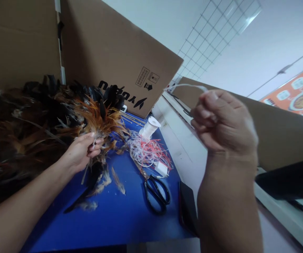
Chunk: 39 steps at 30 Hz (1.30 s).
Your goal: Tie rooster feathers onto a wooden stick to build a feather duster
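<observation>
My left hand (86,149) is closed around the quill ends of a bunch of orange-brown and black feathers (98,121). Raised at the right, my right hand (219,119) pinches a thin white strip (190,85), which trails off to the left from my fingertips. A large heap of dark and brown feathers (17,130) spreads along the left side. Below my left hand, a few loose feathers (118,181) lie on the blue tabletop (119,218).
Black-handled scissors (156,193) lie beside a tangle of white and red strips (151,149). A white spool (151,126) stands behind them. A dark flat object (186,207) sits at the table's right edge. Cardboard boxes (114,45) rise at the back.
</observation>
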### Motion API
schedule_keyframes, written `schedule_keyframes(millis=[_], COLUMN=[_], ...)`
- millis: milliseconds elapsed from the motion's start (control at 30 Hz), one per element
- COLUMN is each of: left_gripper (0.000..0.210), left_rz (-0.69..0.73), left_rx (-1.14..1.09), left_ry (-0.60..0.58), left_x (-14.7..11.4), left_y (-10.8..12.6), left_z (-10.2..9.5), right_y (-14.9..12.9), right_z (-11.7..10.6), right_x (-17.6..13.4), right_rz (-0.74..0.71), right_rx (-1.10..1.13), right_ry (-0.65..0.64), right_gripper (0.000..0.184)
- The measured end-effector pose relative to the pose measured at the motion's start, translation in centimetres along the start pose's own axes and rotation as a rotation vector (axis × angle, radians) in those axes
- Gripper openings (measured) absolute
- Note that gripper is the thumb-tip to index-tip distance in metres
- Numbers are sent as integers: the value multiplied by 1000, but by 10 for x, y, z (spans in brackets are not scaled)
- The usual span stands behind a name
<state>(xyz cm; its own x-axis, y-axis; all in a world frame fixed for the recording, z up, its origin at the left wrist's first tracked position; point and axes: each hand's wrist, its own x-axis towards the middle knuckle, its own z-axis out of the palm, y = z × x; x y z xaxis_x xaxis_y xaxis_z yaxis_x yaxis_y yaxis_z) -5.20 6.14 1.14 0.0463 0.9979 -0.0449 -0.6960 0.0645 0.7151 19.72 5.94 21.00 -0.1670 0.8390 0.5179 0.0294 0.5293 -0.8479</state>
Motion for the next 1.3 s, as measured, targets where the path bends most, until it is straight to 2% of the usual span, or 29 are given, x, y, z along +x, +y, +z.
schedule_keyframes(millis=[133,267,367,467,533,567,667,733,867,1100,1300], left_gripper=[23,23,23,25,23,22,21,22,23,20,21], left_rz=[6,5,1,-5,-11,-24,-18,-14,-24,-89,-96], left_rx=[12,9,1,-9,-16,-15,-11,-7,1,33,53], left_ry=[-30,-36,-24,-1,9,3,-20,-23,-41,-22,-37], left_x=[2,2,-1,-2,-2,-1,1,1,-2,-6,-9], left_y=[-1,-2,-2,-5,-7,-9,-13,-15,-16,-18,-19], left_z=[-2,-3,-1,2,2,1,0,0,2,8,11], right_y=[-28,-42,-35,-6,24,40,87,110,125,113,118], right_z=[2,0,-2,6,20,28,52,64,75,86,92], right_x=[-6,-13,-22,-39,-53,-60,-76,-83,-83,-79,-78], right_rz=[-134,-211,-169,27,149,195,317,311,215,-108,-201], right_rx=[-97,-168,-221,-405,-487,-503,-564,-624,-710,-934,-1123], right_ry=[34,130,62,-160,-328,-365,-351,-314,-287,-337,-318], right_gripper=[14,21,14,8,11,13,14,14,13,7,12])
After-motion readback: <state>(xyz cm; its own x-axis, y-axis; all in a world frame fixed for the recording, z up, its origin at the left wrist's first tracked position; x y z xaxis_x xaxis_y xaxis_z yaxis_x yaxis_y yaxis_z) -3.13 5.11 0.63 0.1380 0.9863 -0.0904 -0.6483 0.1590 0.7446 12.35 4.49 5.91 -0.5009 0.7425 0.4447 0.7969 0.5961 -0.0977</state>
